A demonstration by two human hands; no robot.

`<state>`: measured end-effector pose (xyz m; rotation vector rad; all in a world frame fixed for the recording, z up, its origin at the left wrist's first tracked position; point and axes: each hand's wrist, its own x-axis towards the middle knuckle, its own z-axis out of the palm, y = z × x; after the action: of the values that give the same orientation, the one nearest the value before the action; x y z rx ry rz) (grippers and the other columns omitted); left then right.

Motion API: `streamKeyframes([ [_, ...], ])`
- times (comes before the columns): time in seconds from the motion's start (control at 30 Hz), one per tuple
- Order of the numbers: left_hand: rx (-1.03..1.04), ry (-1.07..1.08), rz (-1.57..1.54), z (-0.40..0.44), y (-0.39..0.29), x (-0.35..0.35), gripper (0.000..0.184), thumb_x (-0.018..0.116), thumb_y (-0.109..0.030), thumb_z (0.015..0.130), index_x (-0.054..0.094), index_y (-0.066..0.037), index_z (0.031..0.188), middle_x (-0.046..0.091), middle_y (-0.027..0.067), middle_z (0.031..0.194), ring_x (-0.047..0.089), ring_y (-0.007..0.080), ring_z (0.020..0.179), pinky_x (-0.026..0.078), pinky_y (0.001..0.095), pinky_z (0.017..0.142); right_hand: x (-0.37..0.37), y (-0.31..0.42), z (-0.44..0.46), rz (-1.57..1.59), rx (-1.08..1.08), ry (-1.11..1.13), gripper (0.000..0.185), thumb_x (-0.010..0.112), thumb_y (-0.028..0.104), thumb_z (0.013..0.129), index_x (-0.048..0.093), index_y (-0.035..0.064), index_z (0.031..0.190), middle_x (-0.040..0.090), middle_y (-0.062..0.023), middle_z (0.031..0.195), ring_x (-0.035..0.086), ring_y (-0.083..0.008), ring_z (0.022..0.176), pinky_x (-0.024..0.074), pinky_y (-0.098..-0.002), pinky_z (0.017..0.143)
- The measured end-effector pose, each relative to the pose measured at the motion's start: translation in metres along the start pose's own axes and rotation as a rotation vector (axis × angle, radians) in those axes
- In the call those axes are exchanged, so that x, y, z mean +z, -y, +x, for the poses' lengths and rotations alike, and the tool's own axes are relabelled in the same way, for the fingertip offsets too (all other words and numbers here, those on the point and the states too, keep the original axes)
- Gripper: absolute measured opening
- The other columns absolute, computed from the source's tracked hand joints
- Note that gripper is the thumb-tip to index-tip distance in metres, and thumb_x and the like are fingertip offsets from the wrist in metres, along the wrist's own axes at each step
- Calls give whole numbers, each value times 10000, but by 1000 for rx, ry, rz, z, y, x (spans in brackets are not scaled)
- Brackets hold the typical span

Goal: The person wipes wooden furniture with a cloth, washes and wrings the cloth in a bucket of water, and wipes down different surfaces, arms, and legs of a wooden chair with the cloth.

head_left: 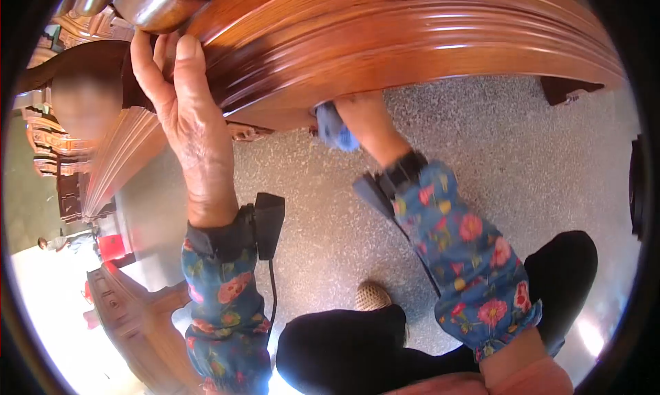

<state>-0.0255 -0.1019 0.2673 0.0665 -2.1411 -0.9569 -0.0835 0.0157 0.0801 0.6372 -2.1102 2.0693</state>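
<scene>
A polished reddish-brown wooden furniture piece [385, 58] with moulded, curved edges spans the top of the view. My left hand [196, 127] is raised against its left part, fingers stretched and apart, fingertips by the edge beneath a rounded wooden part [155, 6]. Under the lower edge reaches my right hand [368, 123], its fingers hidden by the wood. A blue cloth [335, 130] bunches out beside that hand, which appears to hold it. Both forearms wear floral sleeves and black wrist straps with small devices and cables.
Speckled stone floor [309, 209] lies below. Carved wooden chairs [58, 140] stand at the left, and another wooden piece [130, 319] is at lower left. A person [65, 244] is far off at left. My knee [337, 340] and a woven shoe [372, 296] are below.
</scene>
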Motion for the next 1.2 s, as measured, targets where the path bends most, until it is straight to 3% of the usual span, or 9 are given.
streamKeyframes([
  [0.03,-38,-10,-67,2,-2,3,537,468,-366,998,321,-139,1461,407,53,1419,410,131,1220,330,265,957,1,-10,12,-352,-199,-17,271,558,226,928,639,55,1122,644,-155,1142,585,-312,1087,433,-397,958],
  [0.3,-149,18,-254,9,-5,1,663,547,-276,981,175,-76,1492,370,152,1422,353,221,1307,234,347,1109,7,-15,19,-240,-151,-112,277,537,232,921,641,56,1108,621,-191,1165,556,-366,1111,415,-440,977],
  [0.4,-109,45,-285,8,-6,2,651,525,-253,989,148,-71,1486,398,134,1408,347,212,1312,215,347,1116,-1,16,-3,122,74,-49,203,544,152,937,650,24,1054,669,-144,1072,631,-299,994,487,-408,869],
  [0.47,-118,70,-253,9,-4,-1,625,500,-241,996,145,-67,1481,400,130,1407,356,210,1307,214,346,1117,-5,33,-17,871,509,64,273,551,233,965,569,54,1170,684,-93,1016,669,-204,893,540,-345,812],
  [0.57,-120,58,-244,6,1,-5,595,493,-323,987,220,-109,1470,426,62,1346,393,173,1201,278,325,1039,-10,56,-23,1224,651,-10,219,517,224,989,580,68,1130,684,-81,1009,678,-177,866,546,-322,796],
  [0.6,-122,64,-195,6,5,-5,605,497,-413,976,263,-152,1468,452,-8,1287,424,133,1101,337,305,961,-14,62,-22,1204,633,-13,219,517,224,989,580,68,1130,684,-81,1009,678,-177,866,546,-322,796],
  [0.77,-181,102,-196,3,-1,-8,587,434,-461,990,296,-150,1469,381,85,1440,350,213,1327,275,376,1093,-41,72,-18,1190,608,-52,278,580,186,944,568,58,1190,672,-73,1049,668,-175,935,543,-329,801],
  [0.93,-164,89,-161,2,-2,-9,586,429,-469,991,312,-145,1465,380,108,1436,377,230,1310,303,377,1079,-64,44,-27,1131,611,-233,266,556,254,960,597,72,1151,679,-62,1054,662,-183,938,527,-347,854],
  [1.2,-245,77,-96,4,2,-11,591,428,-464,992,309,-128,1464,384,101,1442,373,219,1304,315,365,1056,-238,6,-17,905,424,-470,275,512,303,972,645,73,1040,699,-39,981,653,-193,921,500,-367,884],
])
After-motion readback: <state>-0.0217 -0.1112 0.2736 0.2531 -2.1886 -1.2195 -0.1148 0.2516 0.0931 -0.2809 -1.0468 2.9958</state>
